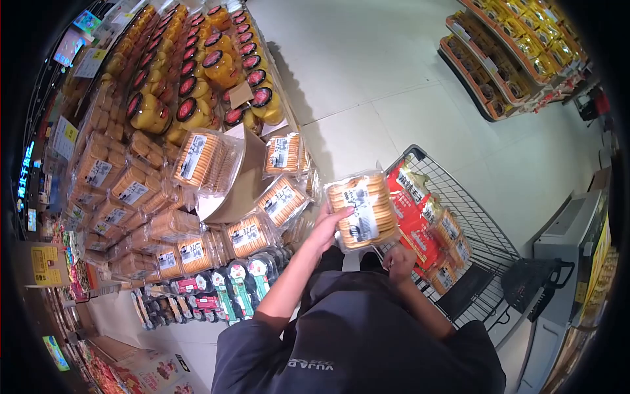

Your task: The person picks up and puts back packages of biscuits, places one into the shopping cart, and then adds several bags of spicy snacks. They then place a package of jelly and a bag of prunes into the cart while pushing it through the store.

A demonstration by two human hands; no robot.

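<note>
Clear plastic, crinkled and catching the light, wraps a biscuit pack [361, 210] at the centre of the frame, grasped along its near left edge by a shopper's left hand [325, 231], thumb pressed over the printed label. Right of it, the right hand [399, 264] curls into a loose fist with nothing visible in it, just beside a shopping cart [467, 201].

With only one hand on the pack, the slick film could slip or the pack could tip outward, likely cracking the thin, brittle-looking biscuits stacked in ridged rows. Inside the cart's dark wire mesh, glossy red bags [415, 230] lie next to more biscuit packs; anything dropped on them could crush contents.

At left, rectangular biscuit packs [197, 161] pile unevenly around a curved, pale board [239, 174]; a knock might send the tilted ones sliding. Beyond, at upper left, rounded jars [220, 69] of yellow fruit stand in rows under dark-rimmed red lids. Shiny yellow packets [551, 56] fill tiered shelves at upper right.
</note>
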